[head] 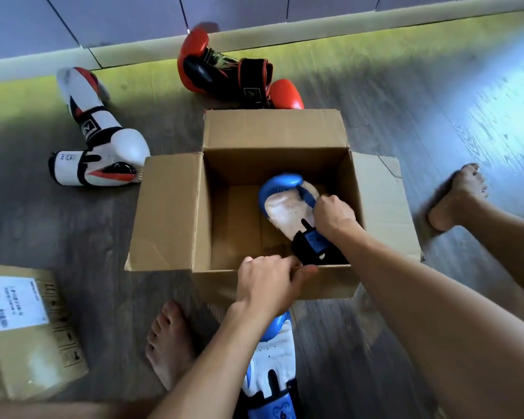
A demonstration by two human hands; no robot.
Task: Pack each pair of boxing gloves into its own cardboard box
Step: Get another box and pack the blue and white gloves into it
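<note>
at the bottom centre a second blue glove (273,355) lies on the floor (73,237), white palm up, partly under the left forearm and just outside the near wall of the box. a bare left foot (167,343) rests just left of it. at the lower left sits a closed labelled box (28,352), with a white sticker on top.

just above the second glove, the left hand (266,282) grips the near rim of the open box (167,213), with its fingers curled over the edge and its thumb on the outside. it is right beside the packed glove's black cuff, and i cannot tell if it touches it. the box fills the centre of the frame, with all its flaps folded outward.

inside the box, toward its right side, the blue glove (282,207) leans with its white palm up, its cuff at the near wall and its padded end toward the far wall. the right hand (335,214) reaches in from the right and clasps the glove along its thumb side, fingers curled around it.

at the right edge a bare right foot (457,198) rests on the floor beyond the right flap. at the upper left lie two white gloves (103,152), touching each other. at the top centre, just behind the far flap, lie two red gloves (224,71).
</note>
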